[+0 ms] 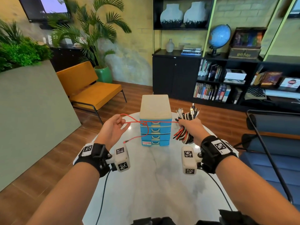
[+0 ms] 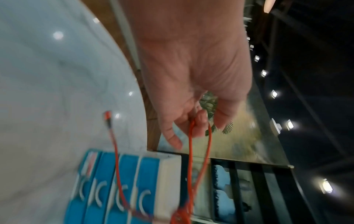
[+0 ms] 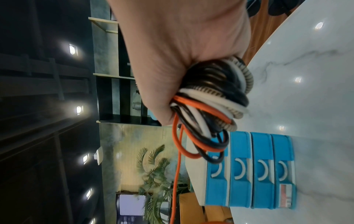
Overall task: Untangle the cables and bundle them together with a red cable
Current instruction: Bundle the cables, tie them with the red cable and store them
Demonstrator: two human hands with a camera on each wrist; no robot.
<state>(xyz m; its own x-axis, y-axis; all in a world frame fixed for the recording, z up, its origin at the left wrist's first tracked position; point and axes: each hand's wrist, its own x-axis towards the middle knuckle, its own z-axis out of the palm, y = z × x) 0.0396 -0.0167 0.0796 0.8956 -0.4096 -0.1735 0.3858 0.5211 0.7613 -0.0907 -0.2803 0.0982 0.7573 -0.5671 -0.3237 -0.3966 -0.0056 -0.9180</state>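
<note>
My right hand (image 1: 190, 127) grips a folded bundle of black, white and red cables (image 1: 185, 125) above the table, its plugs sticking up; the same bundle (image 3: 214, 97) fills the right wrist view. A thin red cable (image 1: 159, 122) runs taut from the bundle leftward to my left hand (image 1: 116, 125), which pinches a loop of it between thumb and fingers. In the left wrist view the red cable (image 2: 190, 145) hangs from the fingertips (image 2: 200, 121). A loose knot (image 1: 143, 123) sits mid-span, and the free end with its plug (image 1: 125, 141) dangles below.
A blue four-drawer organiser with a cream top (image 1: 155, 120) stands on the round white marble table (image 1: 154, 184), just behind the stretched cable. An orange bench (image 1: 90, 88) is at left, black bookshelves (image 1: 227, 78) behind, a dark chair frame (image 1: 267, 151) at right.
</note>
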